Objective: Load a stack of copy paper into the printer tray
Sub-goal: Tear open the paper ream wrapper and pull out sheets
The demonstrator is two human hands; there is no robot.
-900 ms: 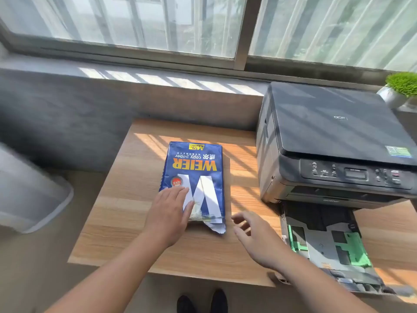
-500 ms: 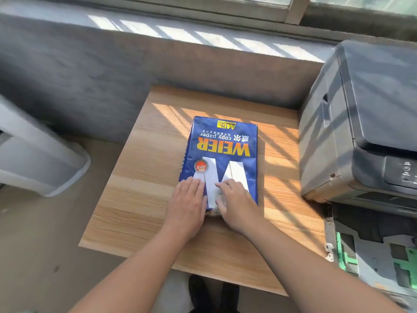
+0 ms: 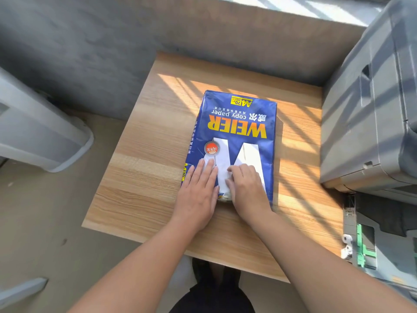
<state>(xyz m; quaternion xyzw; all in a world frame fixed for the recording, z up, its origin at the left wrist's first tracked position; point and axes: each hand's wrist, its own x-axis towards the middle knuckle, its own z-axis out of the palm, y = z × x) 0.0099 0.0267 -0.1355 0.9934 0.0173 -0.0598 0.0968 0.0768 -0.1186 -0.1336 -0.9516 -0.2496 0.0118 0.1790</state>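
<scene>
The ream [image 3: 234, 136] of copy paper lies flat on the table [image 3: 144, 177], a little right of its middle, in a blue wrapper printed with yellow "WEIER" lettering and a large white "W" that read upside down from here, with a round red seal near its left edge and a yellow label at the far end. The near end of the wrapper is torn open, and a sliver of white sheets shows there between the two hands. The left hand [image 3: 198, 195] lies flat, palm down, fingers straight and close together, on the near left corner of the ream, its heel over the table edge of the pack. The right hand [image 3: 248, 188] rests just beside it on the near right part, fingers curled down and bunched at the wrapper where the white print meets the torn end; whether they pinch the wrapper or only press on it cannot be told. The two hands almost touch at the thumbs. Bars of sunlight cross the wood around the far and right sides of the ream. To the right, apart from the ream, stands the grey printer [image 3: 370, 123], and below its front the tray [image 3: 383, 245] is pulled out, showing green guides and a grey floor. Left of the table, on the floor, sits a pale grey bin [image 3: 38, 136], and a grey wall [image 3: 112, 41] runs behind the table
</scene>
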